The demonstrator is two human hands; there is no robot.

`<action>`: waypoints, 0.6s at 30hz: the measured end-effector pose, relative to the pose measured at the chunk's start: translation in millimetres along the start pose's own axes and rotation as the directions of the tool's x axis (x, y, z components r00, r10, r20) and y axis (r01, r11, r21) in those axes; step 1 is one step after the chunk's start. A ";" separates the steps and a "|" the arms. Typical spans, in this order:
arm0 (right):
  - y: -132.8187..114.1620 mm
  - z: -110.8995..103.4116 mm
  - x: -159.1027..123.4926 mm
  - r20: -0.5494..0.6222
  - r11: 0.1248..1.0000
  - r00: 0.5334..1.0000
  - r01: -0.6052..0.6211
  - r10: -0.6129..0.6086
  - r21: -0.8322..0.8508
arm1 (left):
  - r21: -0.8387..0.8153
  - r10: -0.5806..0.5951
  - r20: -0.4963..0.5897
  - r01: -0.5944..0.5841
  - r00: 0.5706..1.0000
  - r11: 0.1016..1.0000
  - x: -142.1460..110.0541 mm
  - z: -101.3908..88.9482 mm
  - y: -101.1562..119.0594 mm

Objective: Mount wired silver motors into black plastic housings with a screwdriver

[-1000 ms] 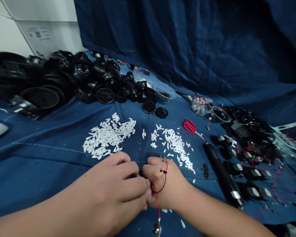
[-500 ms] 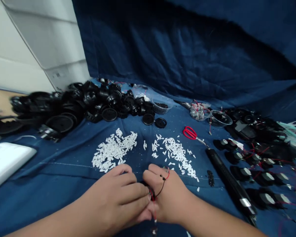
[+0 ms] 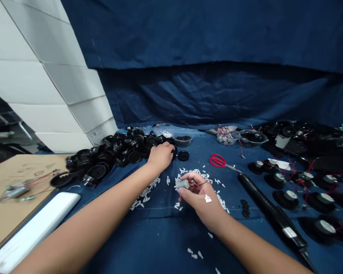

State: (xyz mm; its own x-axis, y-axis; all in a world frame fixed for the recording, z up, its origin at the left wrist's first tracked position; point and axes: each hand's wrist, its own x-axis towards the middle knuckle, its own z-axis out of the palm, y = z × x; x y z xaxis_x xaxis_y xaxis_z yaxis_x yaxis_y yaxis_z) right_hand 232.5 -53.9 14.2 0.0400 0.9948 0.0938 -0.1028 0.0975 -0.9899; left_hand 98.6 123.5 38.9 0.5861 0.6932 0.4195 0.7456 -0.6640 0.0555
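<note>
My left hand [image 3: 160,156] reaches forward and rests its curled fingers on the edge of a heap of black round plastic parts [image 3: 134,152]. Whether it grips one is hidden. My right hand [image 3: 197,194] is lower and nearer to me, pinching a small silver motor [image 3: 182,184] with thin red wires trailing across the back of the hand. Under that hand lies a scatter of small white plastic pieces [image 3: 198,176] on the blue cloth [image 3: 160,236]. A black disc [image 3: 183,155] lies just beyond my left fingertips.
Red-handled scissors [image 3: 218,160] and a black cylindrical tool [image 3: 274,215] lie right of my right hand. Several black wired units [image 3: 317,201] stand further right. Clear bowls [image 3: 183,140] sit at the back. A cardboard sheet [image 3: 17,190] and white pad [image 3: 34,228] lie left.
My hands have separated. The left moved forward to the black heap, and the right lifted the wired motor. The view has tilted upward, showing more of the blue backdrop.
</note>
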 end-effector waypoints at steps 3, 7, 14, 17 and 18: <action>-3.0 -5.4 2.0 0.005 0.994 0.998 0.057 -0.057 0.097 | 0.056 0.084 -0.007 -0.083 0.996 0.995 0.2 -7.3 -1.4; -3.9 -15.3 2.9 0.016 0.983 0.995 0.095 -0.099 0.158 | 0.067 0.236 -0.104 -0.230 0.966 0.971 -55.8 -39.7 1.7; -10.2 -19.4 -12.8 0.191 1.000 0.981 -0.022 0.017 0.021 | 0.075 0.494 -0.172 -0.488 0.853 0.869 -222.0 -65.8 35.0; -8.9 -15.6 -20.9 0.332 0.967 0.941 0.146 -0.070 -0.208 | -0.070 0.329 -0.097 -0.336 0.939 0.939 -252.9 -67.3 44.7; -7.6 -14.3 -22.9 0.376 0.934 0.920 0.228 -0.114 -0.276 | -0.136 0.278 -0.067 -0.285 0.958 0.949 -258.2 -67.9 46.1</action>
State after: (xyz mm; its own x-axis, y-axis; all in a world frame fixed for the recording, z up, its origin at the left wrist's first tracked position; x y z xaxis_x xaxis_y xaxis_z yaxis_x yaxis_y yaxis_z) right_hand 246.6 -77.9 18.1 -0.3252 0.9150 0.2386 0.1877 0.3097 -0.9321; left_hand -39.9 -105.2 -5.3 0.7475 0.4607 0.4785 0.4973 -0.8657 0.0566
